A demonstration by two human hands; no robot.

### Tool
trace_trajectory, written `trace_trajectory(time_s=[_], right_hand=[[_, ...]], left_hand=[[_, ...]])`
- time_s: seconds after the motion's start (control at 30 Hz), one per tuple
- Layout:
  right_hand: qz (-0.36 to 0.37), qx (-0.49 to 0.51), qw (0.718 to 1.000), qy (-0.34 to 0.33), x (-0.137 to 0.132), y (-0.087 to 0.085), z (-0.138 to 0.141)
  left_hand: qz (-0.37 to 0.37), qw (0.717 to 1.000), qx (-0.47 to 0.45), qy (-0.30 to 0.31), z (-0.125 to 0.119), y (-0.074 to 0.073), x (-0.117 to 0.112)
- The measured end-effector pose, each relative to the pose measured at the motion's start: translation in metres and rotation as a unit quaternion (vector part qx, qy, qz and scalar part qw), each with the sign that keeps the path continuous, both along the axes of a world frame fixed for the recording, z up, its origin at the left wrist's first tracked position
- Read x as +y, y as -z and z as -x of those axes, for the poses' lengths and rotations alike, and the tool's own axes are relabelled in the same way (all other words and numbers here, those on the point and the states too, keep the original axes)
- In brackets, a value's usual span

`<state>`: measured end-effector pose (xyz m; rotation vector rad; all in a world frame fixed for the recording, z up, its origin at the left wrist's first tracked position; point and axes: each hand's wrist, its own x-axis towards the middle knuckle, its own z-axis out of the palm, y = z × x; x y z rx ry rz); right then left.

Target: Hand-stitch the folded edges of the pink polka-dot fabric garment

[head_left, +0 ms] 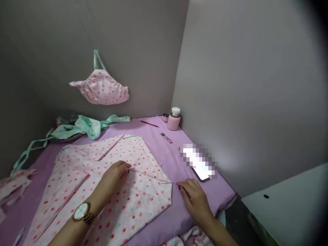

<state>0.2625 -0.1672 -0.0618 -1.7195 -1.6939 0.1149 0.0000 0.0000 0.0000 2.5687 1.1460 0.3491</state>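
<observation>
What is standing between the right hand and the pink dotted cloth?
Nothing visible blocks the way. The right hand rests just off the edge of the pink dotted cloth, with only a narrow strip of lilac fabric between them. A thin thread runs from near its fingers across the cloth toward the left hand.

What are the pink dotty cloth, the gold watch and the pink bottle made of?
The pink red-dotted cloth looks like soft cotton: it lies in limp folds. The gold link watch looks like shiny metal with glass over its face. The pink bottle could be painted metal or plastic; it looks smooth, so I can't tell.
</observation>
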Motion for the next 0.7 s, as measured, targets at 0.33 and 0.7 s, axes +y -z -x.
trace_trajectory(time_s=[0.33, 0.7], right_hand=[[0.000, 0.034, 0.999, -0.008, 0.003, -0.002, -0.003], [-0.017, 0.006, 1.000, -0.003, 0.004, 0.005, -0.002]], left_hand=[[-0.010, 0.995, -0.016, -0.101, -0.022, -0.010, 0.039], [0.026, 0.983, 0.014, -0.180, -0.049, 0.002, 0.093]])
